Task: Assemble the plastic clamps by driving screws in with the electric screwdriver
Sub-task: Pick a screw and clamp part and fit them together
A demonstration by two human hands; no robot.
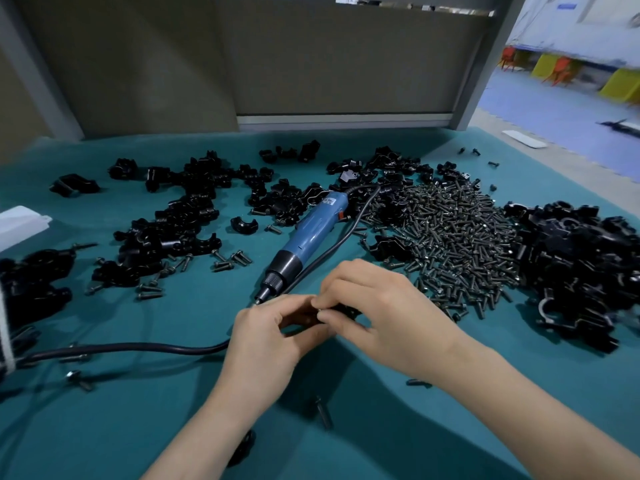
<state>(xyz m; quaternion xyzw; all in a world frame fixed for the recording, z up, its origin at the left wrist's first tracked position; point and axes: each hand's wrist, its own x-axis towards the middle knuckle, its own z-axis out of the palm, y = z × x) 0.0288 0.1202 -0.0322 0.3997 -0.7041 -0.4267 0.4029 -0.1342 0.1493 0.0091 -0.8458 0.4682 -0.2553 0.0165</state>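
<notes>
Two grips on clamp (pixel 346 310): left hand (pixel 266 341), right hand (pixel 381 306); screwdriver (pixel 311 233) tip beside.

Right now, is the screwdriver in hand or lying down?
Lying down: the screwdriver rests on the mat, while the left hand and right hand hold a clamp.

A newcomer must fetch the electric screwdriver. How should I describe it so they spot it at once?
On the teal mat, look between the scattered black clamp parts and the screw heap. The electric screwdriver lies there, its tip near the left hand. It alone is blue.
</notes>
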